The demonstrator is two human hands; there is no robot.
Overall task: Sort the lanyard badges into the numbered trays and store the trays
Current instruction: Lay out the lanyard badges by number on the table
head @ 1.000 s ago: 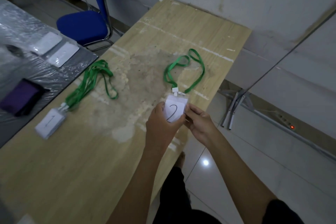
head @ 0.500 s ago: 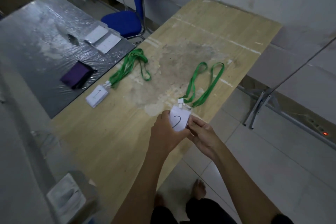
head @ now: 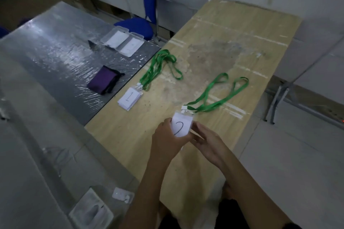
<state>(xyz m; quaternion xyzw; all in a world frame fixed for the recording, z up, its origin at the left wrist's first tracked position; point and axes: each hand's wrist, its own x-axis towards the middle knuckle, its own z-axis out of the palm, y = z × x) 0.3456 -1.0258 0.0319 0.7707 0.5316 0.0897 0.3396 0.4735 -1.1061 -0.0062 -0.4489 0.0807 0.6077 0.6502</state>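
Here, above the wooden table [head: 232,46], the left hand [head: 166,140] grips the badge marked 2 [head: 181,125] between curled fingers and thumb, while the right hand [head: 208,143] pinches its right edge. Its green strap [head: 214,98] trails beyond both hands; the badge marked 1 [head: 129,98] lies farther left.

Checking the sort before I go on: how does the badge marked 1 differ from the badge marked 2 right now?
The badge marked 1 lies flat on the wooden table near its left edge, untouched; the badge marked 2 is held at the near edge by the left hand and right hand. The first one's green lanyard is bunched up; the second's trails in open loops. Both are white cards in clear holders.
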